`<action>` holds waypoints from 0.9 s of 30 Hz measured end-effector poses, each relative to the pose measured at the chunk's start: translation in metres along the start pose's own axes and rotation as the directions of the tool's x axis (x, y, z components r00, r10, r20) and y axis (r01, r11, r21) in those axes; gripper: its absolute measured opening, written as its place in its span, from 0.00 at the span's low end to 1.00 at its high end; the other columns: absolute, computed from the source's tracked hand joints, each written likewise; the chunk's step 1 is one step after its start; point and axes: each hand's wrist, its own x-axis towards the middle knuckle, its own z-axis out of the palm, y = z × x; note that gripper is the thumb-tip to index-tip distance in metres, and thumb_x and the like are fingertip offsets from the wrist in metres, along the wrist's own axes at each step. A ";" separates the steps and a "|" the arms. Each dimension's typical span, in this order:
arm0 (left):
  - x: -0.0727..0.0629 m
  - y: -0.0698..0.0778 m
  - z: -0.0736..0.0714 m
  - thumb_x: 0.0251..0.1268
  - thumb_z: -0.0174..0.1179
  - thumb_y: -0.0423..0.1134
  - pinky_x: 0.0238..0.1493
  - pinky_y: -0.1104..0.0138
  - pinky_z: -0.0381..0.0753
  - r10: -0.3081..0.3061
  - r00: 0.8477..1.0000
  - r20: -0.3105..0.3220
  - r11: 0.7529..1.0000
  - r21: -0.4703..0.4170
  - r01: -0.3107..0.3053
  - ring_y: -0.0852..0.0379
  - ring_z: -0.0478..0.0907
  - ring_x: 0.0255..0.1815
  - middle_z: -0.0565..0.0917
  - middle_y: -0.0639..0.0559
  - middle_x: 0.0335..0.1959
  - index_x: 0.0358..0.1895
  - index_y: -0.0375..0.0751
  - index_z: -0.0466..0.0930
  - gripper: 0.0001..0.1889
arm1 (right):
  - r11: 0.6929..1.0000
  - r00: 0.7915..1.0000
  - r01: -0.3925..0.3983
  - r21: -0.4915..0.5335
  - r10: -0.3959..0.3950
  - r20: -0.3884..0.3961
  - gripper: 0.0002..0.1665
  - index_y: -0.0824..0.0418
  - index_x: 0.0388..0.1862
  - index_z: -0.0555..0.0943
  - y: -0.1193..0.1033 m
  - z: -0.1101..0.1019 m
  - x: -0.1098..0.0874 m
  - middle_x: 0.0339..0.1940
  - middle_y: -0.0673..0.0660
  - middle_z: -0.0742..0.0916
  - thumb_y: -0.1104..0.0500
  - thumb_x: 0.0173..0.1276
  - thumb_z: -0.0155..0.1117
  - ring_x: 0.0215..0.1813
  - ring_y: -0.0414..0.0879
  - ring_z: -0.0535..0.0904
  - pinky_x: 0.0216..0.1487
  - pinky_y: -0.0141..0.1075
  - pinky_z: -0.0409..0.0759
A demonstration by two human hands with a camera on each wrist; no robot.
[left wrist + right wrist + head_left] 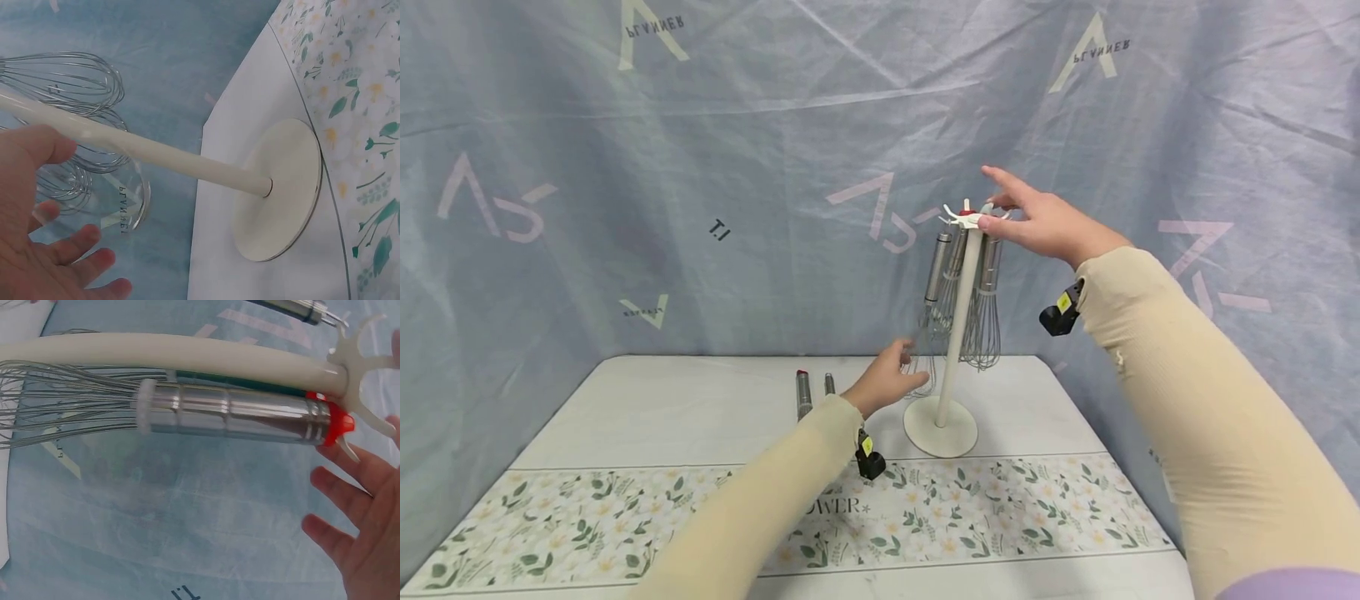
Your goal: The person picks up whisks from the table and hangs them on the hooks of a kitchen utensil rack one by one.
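A cream stand (pixel 961 333) with a round base (pixel 281 194) and curved hooks (pixel 356 359) carries several wire whisks (pixel 987 329). My right hand (pixel 1045 225) is at the hooks, fingers extended, thumb by the hook ring. Beside it in the right wrist view hangs a whisk with a steel handle (pixel 244 412) and red end. Lower down, my left hand (pixel 883 383) is beside the pole, fingers spread. Whisk wires (pixel 75 75) show past its fingertips in the left wrist view. A whisk with a tilted steel handle (pixel 937 271) hangs on the left side, its wires blurred.
Two steel handles, one red-tipped (pixel 803 392) and one thinner (pixel 829 383), lie on the white table behind my left forearm, which hides their lower parts. A floral strip (pixel 1000 508) crosses the table. Blue-grey cloth (pixel 737 167) hangs behind.
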 end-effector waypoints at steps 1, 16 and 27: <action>0.000 -0.001 -0.001 0.72 0.60 0.47 0.67 0.47 0.71 -0.007 1.000 -0.003 1.000 0.012 0.007 0.40 0.68 0.71 0.69 0.39 0.71 0.78 0.43 0.58 0.36 | 0.999 1.000 0.005 0.047 -0.006 0.018 0.48 0.31 0.83 0.36 0.001 -0.002 0.000 0.81 0.62 0.61 0.36 0.77 0.52 0.80 0.65 0.52 0.73 0.66 0.53; -0.033 -0.021 -0.039 0.70 0.62 0.49 0.67 0.46 0.70 -0.045 0.998 -0.034 0.999 0.023 0.046 0.41 0.64 0.73 0.68 0.41 0.71 0.79 0.49 0.57 0.38 | 0.975 0.997 -0.043 0.220 0.028 0.075 0.47 0.38 0.85 0.39 0.004 -0.009 0.007 0.82 0.60 0.61 0.62 0.72 0.39 0.82 0.58 0.51 0.76 0.63 0.46; -0.079 -0.069 -0.082 0.69 0.64 0.45 0.63 0.46 0.74 -0.084 0.993 -0.081 0.988 0.123 0.094 0.40 0.70 0.67 0.73 0.40 0.65 0.76 0.46 0.61 0.35 | 0.974 0.999 -0.020 0.227 0.008 0.051 0.46 0.40 0.85 0.41 0.007 -0.009 0.007 0.81 0.60 0.63 0.62 0.72 0.40 0.81 0.57 0.52 0.76 0.63 0.48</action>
